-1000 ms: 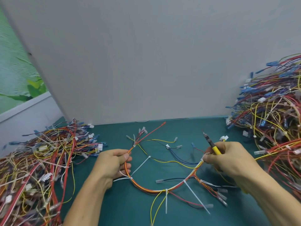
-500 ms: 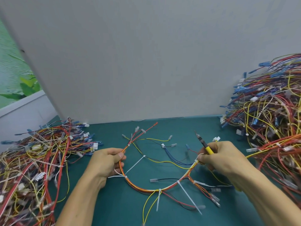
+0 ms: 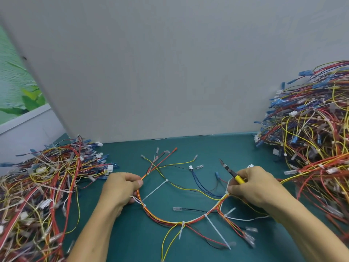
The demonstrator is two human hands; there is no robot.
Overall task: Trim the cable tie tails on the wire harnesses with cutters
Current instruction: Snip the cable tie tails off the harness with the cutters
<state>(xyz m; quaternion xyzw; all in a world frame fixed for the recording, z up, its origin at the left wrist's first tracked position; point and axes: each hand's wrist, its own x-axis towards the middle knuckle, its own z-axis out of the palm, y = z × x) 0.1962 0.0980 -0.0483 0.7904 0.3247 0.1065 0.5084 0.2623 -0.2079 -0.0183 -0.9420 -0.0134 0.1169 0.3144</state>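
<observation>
Two tangled piles of wires crowd the bench (image 3: 128, 242): the left heap (image 3: 37, 195) lies along its left edge, and the taller right heap (image 3: 311, 148) at the right edge has strands reaching under the right forearm. A grey panel (image 3: 170, 72) stands along the far edge. Between the heaps, mid-bench, one wire harness (image 3: 170, 221) curves in a U. The left hand (image 3: 120, 191) is curled round its left end. The right hand (image 3: 253, 188) pinches its right end and also grips the yellow-handled cutters (image 3: 229, 170), tip pointing toward the far edge. White cable tie tails (image 3: 154, 190) stick out uncut.

Head camera looks forward and down, close over the table (image 3: 120, 248).
</observation>
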